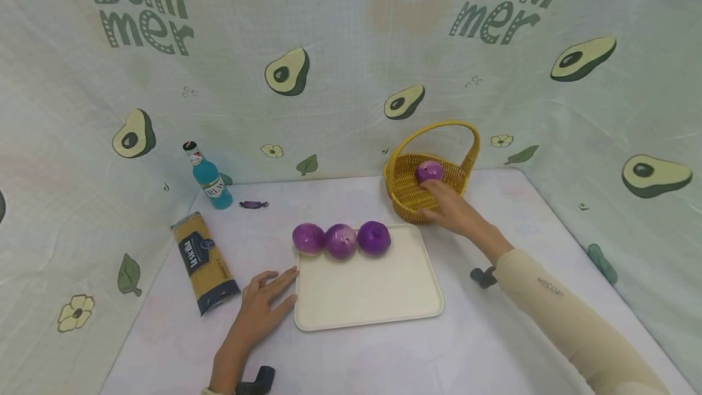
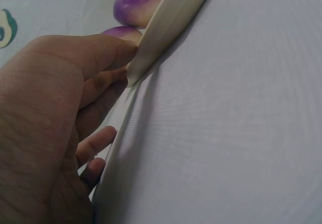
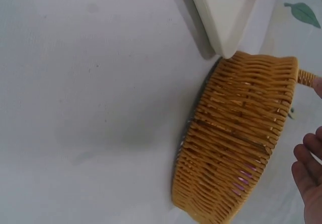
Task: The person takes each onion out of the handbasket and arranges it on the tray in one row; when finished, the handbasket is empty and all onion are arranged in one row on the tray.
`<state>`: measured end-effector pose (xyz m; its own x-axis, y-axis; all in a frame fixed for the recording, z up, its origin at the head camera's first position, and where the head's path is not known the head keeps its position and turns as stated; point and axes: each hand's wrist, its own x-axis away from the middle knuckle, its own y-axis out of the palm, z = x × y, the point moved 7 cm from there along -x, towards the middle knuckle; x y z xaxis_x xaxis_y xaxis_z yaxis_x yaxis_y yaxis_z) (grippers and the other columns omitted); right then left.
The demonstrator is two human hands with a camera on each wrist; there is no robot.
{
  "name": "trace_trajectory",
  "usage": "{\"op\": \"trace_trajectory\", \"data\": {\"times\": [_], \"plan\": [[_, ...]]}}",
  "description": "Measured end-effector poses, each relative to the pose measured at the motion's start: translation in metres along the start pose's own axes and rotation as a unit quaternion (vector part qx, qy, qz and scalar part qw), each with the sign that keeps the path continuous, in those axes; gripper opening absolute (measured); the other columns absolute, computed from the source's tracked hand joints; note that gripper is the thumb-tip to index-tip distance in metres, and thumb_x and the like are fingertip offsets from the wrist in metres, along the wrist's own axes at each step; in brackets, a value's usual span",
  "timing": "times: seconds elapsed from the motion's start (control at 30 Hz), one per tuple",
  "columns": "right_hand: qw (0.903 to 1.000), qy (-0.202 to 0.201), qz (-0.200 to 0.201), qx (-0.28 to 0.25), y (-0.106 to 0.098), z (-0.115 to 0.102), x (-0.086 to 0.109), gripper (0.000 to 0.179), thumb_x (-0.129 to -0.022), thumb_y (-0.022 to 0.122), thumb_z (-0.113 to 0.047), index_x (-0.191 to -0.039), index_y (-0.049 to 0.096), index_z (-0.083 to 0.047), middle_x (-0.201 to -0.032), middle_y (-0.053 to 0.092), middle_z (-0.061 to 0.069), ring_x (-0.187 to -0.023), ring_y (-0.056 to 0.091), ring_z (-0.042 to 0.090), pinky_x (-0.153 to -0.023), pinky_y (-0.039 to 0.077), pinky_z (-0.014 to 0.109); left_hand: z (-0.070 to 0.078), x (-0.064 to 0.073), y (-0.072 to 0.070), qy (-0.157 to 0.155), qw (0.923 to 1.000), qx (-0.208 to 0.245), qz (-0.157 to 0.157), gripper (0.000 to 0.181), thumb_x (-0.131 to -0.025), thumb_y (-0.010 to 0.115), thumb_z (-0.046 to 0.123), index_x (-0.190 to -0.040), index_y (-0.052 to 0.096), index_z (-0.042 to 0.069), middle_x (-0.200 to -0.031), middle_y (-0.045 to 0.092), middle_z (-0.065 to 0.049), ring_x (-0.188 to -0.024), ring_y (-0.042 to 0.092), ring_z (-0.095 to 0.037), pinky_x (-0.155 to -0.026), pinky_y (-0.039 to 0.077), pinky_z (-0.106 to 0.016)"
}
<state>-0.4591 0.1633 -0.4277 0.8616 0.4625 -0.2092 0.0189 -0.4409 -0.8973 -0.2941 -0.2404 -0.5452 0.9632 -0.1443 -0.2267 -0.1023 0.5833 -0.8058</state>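
My left hand (image 1: 259,316) is at the left edge of a cream rectangular tray (image 1: 367,291), fingers spread and fingertips at its rim. In the left wrist view the thumb (image 2: 108,53) meets the tray's side. Along the tray's far edge sit three glossy round purple vegetables (image 1: 341,241), paler underneath. My right hand (image 1: 457,212) reaches over the near right side of a yellow-brown wicker basket (image 1: 403,191), its fingers extended. Inside the basket lies another round purple vegetable (image 1: 429,170), just beyond the fingertips. In the right wrist view the fingers (image 3: 307,166) show beside the basket's rim, holding nothing.
Toward the back left stands a blue bottle (image 1: 214,185) with a small purple wrapped candy (image 1: 253,205) beside it. A pasta packet (image 1: 204,261) lies left of the tray. The basket's tall handle (image 1: 433,127) arches over it, close to the printed back cloth (image 1: 340,127).
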Motion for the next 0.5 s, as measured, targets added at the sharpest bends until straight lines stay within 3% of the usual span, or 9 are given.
{"op": "trace_trajectory", "data": {"times": [0.5], "plan": [[0.9996, 0.016, -0.002, 0.022, -0.003, 0.016, -0.009, 0.069, -0.096, 0.07, -0.025, -0.146, 0.038, 0.009, -0.15, 0.036, 0.03, -0.139, 0.033, 0.047, -0.114, 0.026, 0.059, 0.002, 0.0, -0.001, 0.012, 0.9999, 0.0, 0.008, 0.052, -0.096, 0.067, 0.041, -0.146, 0.054, 0.033, -0.146, 0.052, 0.016, -0.134, 0.038, -0.024, -0.106, 0.024, -0.054]]}}
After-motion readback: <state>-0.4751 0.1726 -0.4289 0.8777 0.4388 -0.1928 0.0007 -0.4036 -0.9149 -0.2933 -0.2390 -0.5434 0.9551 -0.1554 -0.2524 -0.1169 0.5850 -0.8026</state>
